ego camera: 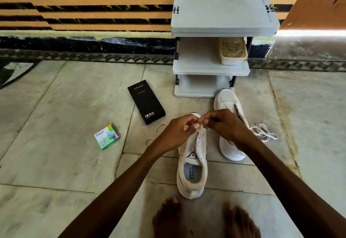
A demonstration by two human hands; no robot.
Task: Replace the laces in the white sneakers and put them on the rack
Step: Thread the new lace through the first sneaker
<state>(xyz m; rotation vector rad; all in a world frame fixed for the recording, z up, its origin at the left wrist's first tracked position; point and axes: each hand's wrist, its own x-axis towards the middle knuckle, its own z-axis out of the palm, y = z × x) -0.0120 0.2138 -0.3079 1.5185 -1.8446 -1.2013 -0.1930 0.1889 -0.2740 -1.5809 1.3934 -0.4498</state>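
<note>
Left hand [179, 132]: over the front of the near sneaker [192, 162], fingers curled, tips pinching the lace [204, 133] close against the other hand.
Right hand [224, 123]: coming in from the other side, fingers curled too, pinching the same lace; the two hands' fingertips meet above the front eyelets.
Lace: one strand drops from the fingers to the front eyelets; more of it loops out over the floor [65, 106] to the left of the left hand. I can't tell how many eyelets it runs through.
Near sneaker: white, upright on the floor, heel towards the person's bare feet [168, 217], toe pointing at the rack [221, 31]; the lower eyelets look bare and the printed tongue and insole show.
Far sneaker [230, 125]: white, on the floor just right of the near one and farther out, toe at the foot of the rack, partly hidden by the right hand.
Loose lace [264, 131]: a pale bundle on the floor just beside the far sneaker's right side.
Rack: pale grey, with a top and shelves beneath, standing against the striped wall [93, 3]; neither sneaker is on it.
Tub [233, 53]: a lidded tub on the right of the upper shelf.
Black box [146, 104]: flat on the floor, left of the rack.
Green box [107, 137]: small, on the floor well left of the hands.
</note>
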